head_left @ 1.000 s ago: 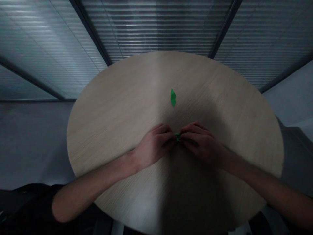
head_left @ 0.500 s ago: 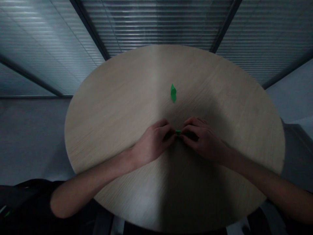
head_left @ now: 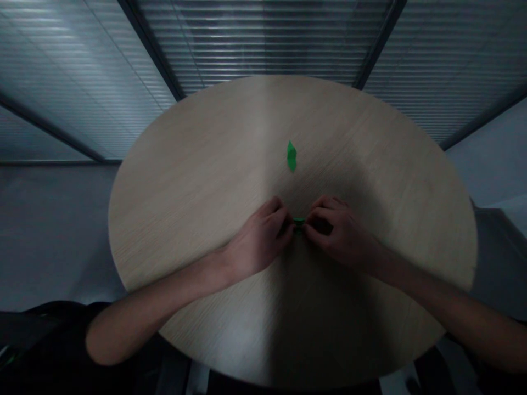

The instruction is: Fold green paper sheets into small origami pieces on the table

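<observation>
My left hand (head_left: 258, 241) and my right hand (head_left: 341, 235) meet at the middle of a round, light wooden table (head_left: 173, 181). Both pinch a small green folded paper piece (head_left: 298, 221) between their fingertips; only a sliver of it shows between the fingers. Farther from me lies a second green folded paper piece (head_left: 291, 156), pointed at both ends and flat on the table, about a hand's length beyond my fingers. Neither hand touches it.
Behind the table stand glass walls with closed horizontal blinds (head_left: 267, 38) and dark frame posts (head_left: 152, 52). The grey floor (head_left: 53, 230) shows to the left and right of the table. The room is dim.
My hands have drawn slightly closer together on the small green piece, with the fingers shifting a little. The view rose slightly from one second ago. The far green piece has not moved.
</observation>
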Tool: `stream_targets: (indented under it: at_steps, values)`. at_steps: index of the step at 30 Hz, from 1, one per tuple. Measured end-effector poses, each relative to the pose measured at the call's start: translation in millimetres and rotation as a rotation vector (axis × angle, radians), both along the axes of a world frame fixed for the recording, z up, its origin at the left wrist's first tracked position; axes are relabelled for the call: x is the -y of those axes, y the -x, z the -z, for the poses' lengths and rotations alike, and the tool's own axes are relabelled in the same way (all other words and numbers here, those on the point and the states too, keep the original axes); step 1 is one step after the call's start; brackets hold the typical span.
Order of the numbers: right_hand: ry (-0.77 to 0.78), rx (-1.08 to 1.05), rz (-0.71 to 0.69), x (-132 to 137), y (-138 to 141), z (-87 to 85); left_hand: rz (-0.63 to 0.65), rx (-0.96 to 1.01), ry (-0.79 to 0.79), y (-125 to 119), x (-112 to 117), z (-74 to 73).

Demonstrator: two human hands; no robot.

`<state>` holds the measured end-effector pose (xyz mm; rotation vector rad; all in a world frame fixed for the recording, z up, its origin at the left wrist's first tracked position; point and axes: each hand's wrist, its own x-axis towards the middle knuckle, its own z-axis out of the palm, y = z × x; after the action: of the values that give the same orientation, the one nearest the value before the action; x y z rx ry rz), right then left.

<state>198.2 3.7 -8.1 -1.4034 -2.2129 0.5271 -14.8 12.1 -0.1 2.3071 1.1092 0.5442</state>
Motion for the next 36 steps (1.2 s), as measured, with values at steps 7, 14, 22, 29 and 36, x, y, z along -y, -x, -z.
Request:
stream_targets:
  at_steps: [7, 14, 22, 29, 36]
  values:
    - [0.009, 0.01, 0.022, -1.4, 2.9, -1.0, -0.034, -0.053, -0.059, -2.9, 1.3, 0.2]
    - [-0.001, 0.012, 0.032, -3.2, 3.0, 1.7, -0.045, -0.05, -0.038, -3.8, -0.4, 1.2]
    - [0.015, 0.04, 0.028, -4.3, 4.1, -1.6, -0.04, -0.037, -0.048, -3.0, -0.3, 3.0]
    - [0.007, 0.044, 0.032, -4.5, 4.3, -0.9, -0.062, -0.052, -0.052, -4.2, -0.6, 3.5]
    - [0.022, 0.05, 0.041, -4.1, 5.8, -1.8, -0.069, -0.075, -0.018, -4.5, -2.6, 3.7]
